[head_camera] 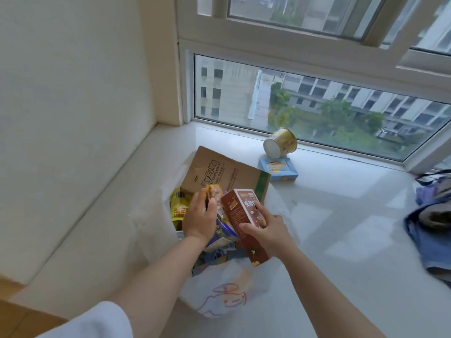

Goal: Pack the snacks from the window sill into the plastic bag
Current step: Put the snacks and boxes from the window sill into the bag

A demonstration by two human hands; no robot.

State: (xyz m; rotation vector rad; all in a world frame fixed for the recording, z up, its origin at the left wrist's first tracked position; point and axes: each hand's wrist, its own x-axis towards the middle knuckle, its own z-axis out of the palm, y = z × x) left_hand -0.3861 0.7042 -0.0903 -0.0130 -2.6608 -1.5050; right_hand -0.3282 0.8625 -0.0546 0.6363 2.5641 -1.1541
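White plastic bag, thin, crinkled, printed with a line cartoon, open on the glossy window sill. Left hand pinches a crinkly orange snack packet over its mouth. Right hand grips a brown rectangular carton, tilted, over the bag. Inside: yellow foil pouch, brown cardboard sheet. Beyond, on the sill: flat blue box; tipped yellow paper cup near the window glass.

Two boxes, one cup, one bag
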